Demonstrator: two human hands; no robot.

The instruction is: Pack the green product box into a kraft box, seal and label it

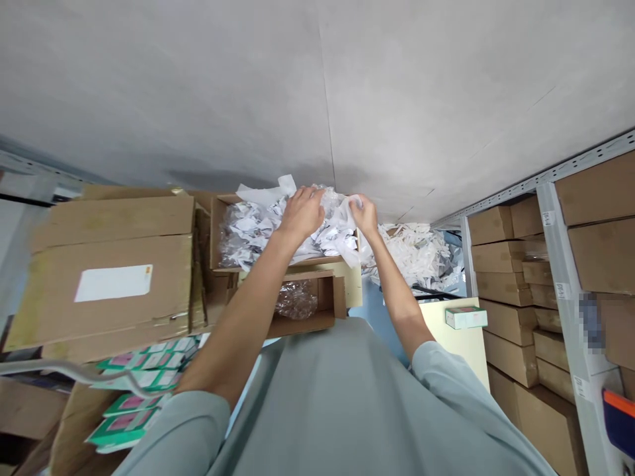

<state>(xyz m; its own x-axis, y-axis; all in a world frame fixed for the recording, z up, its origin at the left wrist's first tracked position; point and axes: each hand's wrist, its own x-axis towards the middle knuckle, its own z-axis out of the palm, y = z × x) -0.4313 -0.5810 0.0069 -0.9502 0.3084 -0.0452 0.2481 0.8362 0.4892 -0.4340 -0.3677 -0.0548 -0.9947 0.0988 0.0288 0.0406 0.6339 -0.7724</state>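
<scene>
Stockroom shelving (559,264), box (217,228) of crumpled white packets (248,231)

Crumpled clear-and-white packets (258,231) heaped in open carton (216,231)

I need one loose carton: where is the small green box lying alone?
Head view, right of centre: the small green box lies on the pale yellow board, just right of the right forearm, left of the shelved brown cartons.
</scene>
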